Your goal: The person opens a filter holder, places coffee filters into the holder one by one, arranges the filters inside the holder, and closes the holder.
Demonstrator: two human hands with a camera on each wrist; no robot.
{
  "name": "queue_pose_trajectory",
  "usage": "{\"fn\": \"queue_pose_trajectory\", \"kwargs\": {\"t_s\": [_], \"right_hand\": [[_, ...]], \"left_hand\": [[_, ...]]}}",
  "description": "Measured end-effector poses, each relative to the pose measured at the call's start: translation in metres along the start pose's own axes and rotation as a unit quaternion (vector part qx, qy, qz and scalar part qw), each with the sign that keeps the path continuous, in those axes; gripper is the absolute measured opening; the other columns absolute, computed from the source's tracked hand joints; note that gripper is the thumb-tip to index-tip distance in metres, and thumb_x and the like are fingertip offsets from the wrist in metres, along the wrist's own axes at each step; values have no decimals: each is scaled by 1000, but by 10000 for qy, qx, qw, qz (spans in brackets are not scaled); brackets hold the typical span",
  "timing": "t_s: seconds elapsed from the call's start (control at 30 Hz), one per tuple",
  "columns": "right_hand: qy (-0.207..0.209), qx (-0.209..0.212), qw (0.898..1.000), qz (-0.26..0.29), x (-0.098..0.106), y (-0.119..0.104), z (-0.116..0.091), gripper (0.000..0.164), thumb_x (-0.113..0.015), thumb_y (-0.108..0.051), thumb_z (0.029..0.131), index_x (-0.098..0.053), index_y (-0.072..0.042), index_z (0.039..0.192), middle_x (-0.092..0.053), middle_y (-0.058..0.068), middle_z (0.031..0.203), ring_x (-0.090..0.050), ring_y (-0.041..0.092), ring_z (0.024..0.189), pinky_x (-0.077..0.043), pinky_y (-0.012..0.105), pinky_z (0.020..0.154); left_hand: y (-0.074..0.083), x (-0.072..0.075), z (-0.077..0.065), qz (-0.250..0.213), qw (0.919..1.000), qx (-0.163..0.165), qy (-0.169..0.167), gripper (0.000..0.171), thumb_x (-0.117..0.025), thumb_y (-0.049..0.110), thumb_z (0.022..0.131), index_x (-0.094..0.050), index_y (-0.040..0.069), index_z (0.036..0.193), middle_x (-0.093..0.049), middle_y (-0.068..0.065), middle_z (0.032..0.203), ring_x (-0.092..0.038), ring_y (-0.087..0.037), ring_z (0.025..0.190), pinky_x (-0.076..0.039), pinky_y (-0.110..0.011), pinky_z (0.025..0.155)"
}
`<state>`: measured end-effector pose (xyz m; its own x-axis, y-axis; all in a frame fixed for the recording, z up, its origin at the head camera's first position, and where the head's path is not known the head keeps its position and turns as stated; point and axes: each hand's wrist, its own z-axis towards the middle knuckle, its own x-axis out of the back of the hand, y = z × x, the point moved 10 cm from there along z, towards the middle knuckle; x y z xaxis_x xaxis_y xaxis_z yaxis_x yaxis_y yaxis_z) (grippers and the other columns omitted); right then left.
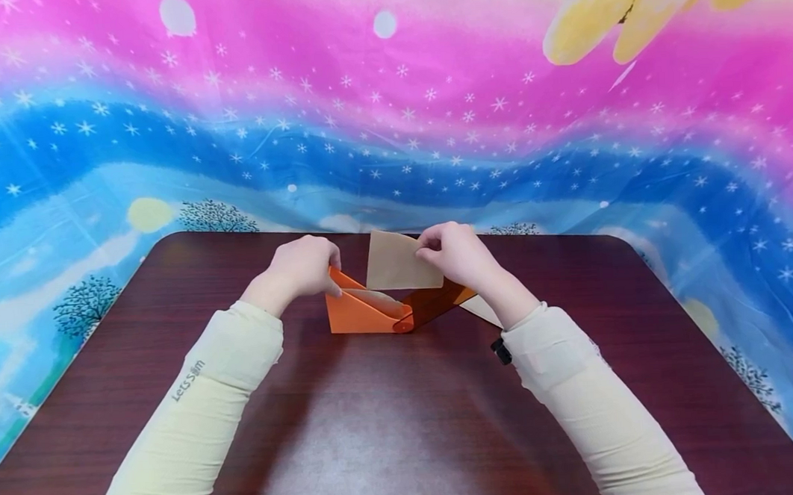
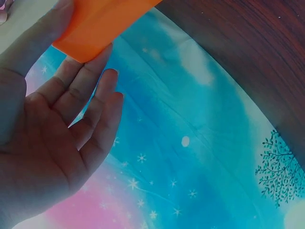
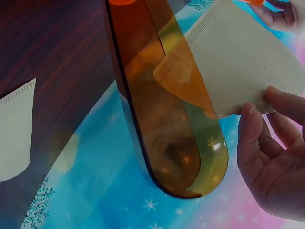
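Note:
An orange coffee filter case (image 1: 356,315) stands on the table with its see-through amber lid (image 3: 162,109) swung out to the right. My left hand (image 1: 303,266) grips the upper left corner of the case; in the left wrist view the thumb presses one side of the orange wall (image 2: 102,26) and fingertips lie on the other. A brown paper coffee filter (image 1: 400,264) with a crimped edge is pinched by my right hand (image 1: 460,253) at its margin, above the case and partly behind the lid in the right wrist view. More filter paper (image 1: 378,301) shows inside the case.
Another paper filter (image 3: 14,136) lies on the dark wooden table (image 1: 352,429), to the right of the case and partly hidden by my right arm. A colourful snowflake-patterned cloth (image 1: 334,94) hangs behind the table's far edge.

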<state>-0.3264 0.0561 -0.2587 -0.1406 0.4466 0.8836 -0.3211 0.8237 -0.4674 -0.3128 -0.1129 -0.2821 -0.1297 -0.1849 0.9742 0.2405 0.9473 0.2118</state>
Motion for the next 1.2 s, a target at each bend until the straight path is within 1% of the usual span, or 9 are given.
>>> {"fn": "queue_pose_trajectory", "kwargs": {"t_s": [0.17,0.47,0.87,0.97,1.13,1.2], "right_hand": [[-93,31,10000,-13,-8,-2,2,15,-60,-16,91,-70,-8,98,-67,7,87,-52,19,74,-44,29,67],[-199,119,9997,-54,-21,-7,6,13,-61,-16,90,-70,-9,96,-66,6,86,-52,19,73,-44,29,67],[-428,-87,9990,-34,-38,-5,9,17,-60,-18,91,-70,-11,102,-69,6,96,-56,19,79,-49,31,74],[-450,-68,9989,-62,-40,-7,9,17,-60,-18,91,-71,-11,102,-69,6,98,-56,19,79,-49,31,75],[-457,79,9988,-126,-47,-8,11,17,-60,-18,91,-71,-11,102,-70,6,99,-57,19,78,-50,31,75],[-496,100,9986,-133,-51,-8,11,18,-60,-18,91,-71,-11,104,-70,7,101,-59,18,80,-52,31,77]], "left_hand": [[-1,-2,0,-35,10000,-7,-12,29,-79,26,70,-69,11,92,-68,-5,90,-59,-21,83,-50,-42,75],[-1,-3,1,-38,10000,-2,-61,29,-79,28,71,-69,11,93,-68,-4,87,-59,-21,82,-49,-42,74],[-2,-3,1,16,10000,14,-25,28,-79,29,71,-70,12,92,-68,-3,85,-59,-21,83,-50,-42,74],[-2,-3,2,23,10000,17,-33,28,-79,29,71,-70,12,93,-68,-3,85,-59,-21,83,-49,-42,74],[-2,-3,2,8,10000,7,-67,29,-78,29,72,-70,13,94,-67,-2,85,-58,-20,83,-49,-42,74],[-1,-3,1,9,10000,-5,-65,29,-78,29,72,-70,13,94,-67,-3,85,-58,-20,83,-49,-42,74]]}}
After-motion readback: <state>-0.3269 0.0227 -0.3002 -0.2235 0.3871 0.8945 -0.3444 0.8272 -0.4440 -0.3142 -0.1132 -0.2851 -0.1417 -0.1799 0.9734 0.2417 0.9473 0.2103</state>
